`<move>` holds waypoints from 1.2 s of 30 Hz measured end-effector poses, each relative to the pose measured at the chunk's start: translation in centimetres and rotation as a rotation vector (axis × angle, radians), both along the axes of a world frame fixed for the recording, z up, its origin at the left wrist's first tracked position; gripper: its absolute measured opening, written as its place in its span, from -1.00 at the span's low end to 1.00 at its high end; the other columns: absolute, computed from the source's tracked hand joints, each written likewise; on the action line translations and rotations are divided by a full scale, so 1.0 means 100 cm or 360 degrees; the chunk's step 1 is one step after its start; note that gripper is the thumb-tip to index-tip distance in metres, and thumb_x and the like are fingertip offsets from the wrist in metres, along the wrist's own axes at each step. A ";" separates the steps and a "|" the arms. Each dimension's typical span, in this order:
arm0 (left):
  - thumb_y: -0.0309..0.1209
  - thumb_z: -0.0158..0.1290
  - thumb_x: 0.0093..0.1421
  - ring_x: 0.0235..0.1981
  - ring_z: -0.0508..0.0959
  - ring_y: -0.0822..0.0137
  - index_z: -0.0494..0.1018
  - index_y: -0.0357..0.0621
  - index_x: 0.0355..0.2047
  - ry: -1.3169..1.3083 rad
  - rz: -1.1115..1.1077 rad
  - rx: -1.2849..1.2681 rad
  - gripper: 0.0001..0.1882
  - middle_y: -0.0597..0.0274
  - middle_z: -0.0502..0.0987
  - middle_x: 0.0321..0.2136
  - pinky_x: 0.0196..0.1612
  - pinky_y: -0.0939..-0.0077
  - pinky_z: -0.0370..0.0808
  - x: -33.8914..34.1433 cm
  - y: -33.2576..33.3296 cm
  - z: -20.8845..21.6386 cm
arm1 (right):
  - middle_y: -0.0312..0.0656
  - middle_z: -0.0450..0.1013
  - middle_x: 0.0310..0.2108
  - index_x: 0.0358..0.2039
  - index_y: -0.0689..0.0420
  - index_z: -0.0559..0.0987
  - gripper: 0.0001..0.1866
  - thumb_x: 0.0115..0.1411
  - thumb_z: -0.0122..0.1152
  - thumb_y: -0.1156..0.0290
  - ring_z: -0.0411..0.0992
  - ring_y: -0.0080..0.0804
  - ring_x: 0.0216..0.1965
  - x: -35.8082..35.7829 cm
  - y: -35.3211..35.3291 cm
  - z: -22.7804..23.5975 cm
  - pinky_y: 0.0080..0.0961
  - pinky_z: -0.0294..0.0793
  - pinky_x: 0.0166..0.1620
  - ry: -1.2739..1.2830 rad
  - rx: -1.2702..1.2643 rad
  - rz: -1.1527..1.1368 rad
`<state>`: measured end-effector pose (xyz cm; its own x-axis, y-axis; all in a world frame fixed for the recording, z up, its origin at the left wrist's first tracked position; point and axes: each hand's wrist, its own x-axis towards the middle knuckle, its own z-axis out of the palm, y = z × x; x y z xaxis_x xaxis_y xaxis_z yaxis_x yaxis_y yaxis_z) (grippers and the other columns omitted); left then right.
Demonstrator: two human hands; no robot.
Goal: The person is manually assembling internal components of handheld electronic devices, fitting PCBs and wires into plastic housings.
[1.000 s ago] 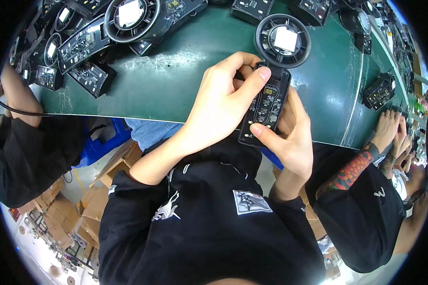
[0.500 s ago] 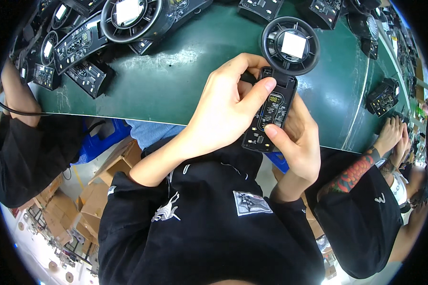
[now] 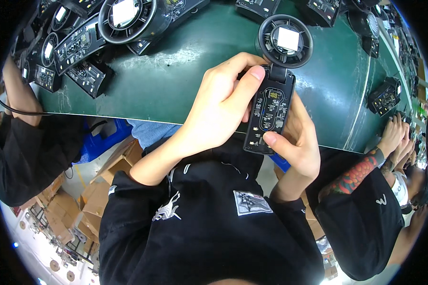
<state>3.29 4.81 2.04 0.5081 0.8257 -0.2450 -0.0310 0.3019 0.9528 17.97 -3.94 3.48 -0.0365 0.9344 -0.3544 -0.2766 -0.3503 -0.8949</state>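
Observation:
Between my hands is a black handheld fan with a bare circuit board along its body and a small lit yellowish display. Its round ribbed head, bearing a white square at the centre, points away from me over the table. My left hand grips the upper left of the body, thumb at the corner by the hinge. Around the lower right side my right hand is closed, its thumb pressing on the lower part of the board. The fingers behind the body are partly hidden.
Several similar fan units crowd the far left of the green table, and more lie along the far edge. Another board unit lies at right, near a co-worker's tattooed arm. Another person's arm is at left.
My left thumb has shifted up and left, uncovering more of the board near the display. The fan head has moved slightly left and up; my right hand keeps its hold.

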 end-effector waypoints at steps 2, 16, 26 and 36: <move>-0.37 -0.12 0.32 -0.74 0.36 0.60 0.43 -0.35 -0.18 -0.0011 0.0008 -0.0036 -0.74 0.32 0.43 -0.65 -0.69 0.72 0.26 0.000 0.000 0.002 | -0.01 0.23 0.15 0.32 0.36 -0.11 -0.09 0.01 0.16 0.76 0.28 -0.37 0.11 0.001 -0.001 -0.002 -0.48 0.33 0.09 0.0020 0.0008 -0.0006; -0.49 -0.04 0.25 -0.64 0.45 0.55 0.41 -0.42 -0.21 -0.0011 0.0053 -0.0055 -0.81 0.15 0.51 -0.51 -0.64 0.65 0.36 0.001 0.006 0.003 | 0.01 0.24 0.14 0.32 0.33 -0.09 -0.11 0.02 0.12 0.75 0.27 -0.29 0.14 0.005 0.008 -0.005 -0.40 0.28 0.16 0.0095 0.0052 0.0045; -0.44 0.10 0.18 -0.70 0.19 0.65 0.33 -0.32 -0.28 0.0021 0.0201 0.0340 -0.78 0.32 0.28 -0.72 -0.66 0.61 0.14 -0.003 -0.010 -0.011 | 0.00 0.09 0.26 0.35 0.24 -0.17 0.08 -0.04 0.37 0.57 0.24 -0.24 0.18 0.018 -0.003 -0.010 -0.37 0.33 0.07 0.0044 0.0204 0.0388; -0.42 0.03 0.24 -0.57 0.37 0.50 0.35 -0.27 -0.16 0.0225 -0.0648 0.0521 -0.78 0.25 0.42 -0.62 -0.47 0.53 0.33 -0.082 -0.003 0.064 | -0.17 0.46 -0.29 0.08 0.31 0.34 -0.51 0.14 0.23 0.55 0.49 -0.48 -0.43 0.020 0.016 -0.025 -0.59 0.54 -0.37 0.0006 0.0236 0.0763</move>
